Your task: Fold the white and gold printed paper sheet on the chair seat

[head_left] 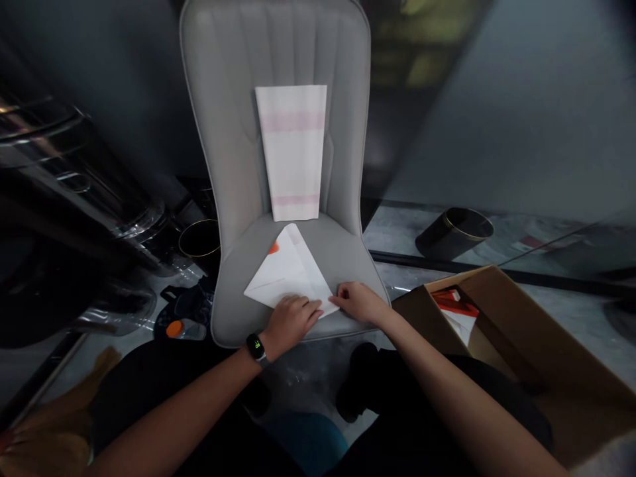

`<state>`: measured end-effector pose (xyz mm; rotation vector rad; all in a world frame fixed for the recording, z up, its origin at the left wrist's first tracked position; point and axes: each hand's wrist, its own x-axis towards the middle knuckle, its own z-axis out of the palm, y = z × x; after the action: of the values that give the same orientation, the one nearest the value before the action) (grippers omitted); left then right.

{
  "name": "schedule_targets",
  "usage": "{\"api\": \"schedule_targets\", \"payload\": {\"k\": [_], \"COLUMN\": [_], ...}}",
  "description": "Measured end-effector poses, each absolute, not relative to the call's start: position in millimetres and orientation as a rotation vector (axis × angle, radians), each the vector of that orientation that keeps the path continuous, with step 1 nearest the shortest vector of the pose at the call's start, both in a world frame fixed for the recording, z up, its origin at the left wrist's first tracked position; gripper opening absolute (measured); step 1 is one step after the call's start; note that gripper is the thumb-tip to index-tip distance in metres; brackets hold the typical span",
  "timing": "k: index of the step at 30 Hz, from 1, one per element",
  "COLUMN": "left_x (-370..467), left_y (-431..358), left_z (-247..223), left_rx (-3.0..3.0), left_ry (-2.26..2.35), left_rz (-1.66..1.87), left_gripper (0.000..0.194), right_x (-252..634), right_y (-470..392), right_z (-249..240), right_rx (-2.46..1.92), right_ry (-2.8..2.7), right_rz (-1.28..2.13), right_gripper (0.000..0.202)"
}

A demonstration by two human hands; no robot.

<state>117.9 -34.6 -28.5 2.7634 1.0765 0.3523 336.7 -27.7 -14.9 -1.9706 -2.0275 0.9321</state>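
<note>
A folded white paper (285, 268) with an orange patch lies on the seat of a grey chair (233, 265), one corner pointing toward the backrest. Across its near edge rests my left hand (292, 322), fingers bent and close together, pressing on the paper. At the paper's right corner, my right hand (355, 301) has its fingers curled, with thumb and fingertips pinching that corner. A white sheet with pink bands (293, 156) leans upright against the backrest.
An open cardboard box (556, 331) at the right holds red and white papers (462, 318). Dark bins stand left (201, 238) and right (452, 233) behind the chair. A bottle with an orange cap (186, 329) lies on a dark bag at the left.
</note>
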Motion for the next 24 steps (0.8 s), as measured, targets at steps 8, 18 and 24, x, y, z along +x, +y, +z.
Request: {"api": "schedule_targets", "payload": {"k": [8, 18, 24], "left_x": [117, 117, 114], "left_y": [-34, -35, -34], "left_z": [-37, -36, -32], "left_rx": [2.833, 2.843, 2.825], "left_ry": [1.068, 1.063, 1.010], "left_rz": [0.431, 0.419, 0.391], "left_gripper": [0.021, 0.019, 0.024], "right_x": [327, 324, 331], "right_y": [-59, -119, -122], "right_z": [0, -39, -45], "right_rx": [-1.950, -1.472, -1.454], "right_ry": [-2.132, -2.540, -2.543], "right_rz": [0.521, 0.179, 0.136], "right_gripper": [0.017, 0.063, 0.069]}}
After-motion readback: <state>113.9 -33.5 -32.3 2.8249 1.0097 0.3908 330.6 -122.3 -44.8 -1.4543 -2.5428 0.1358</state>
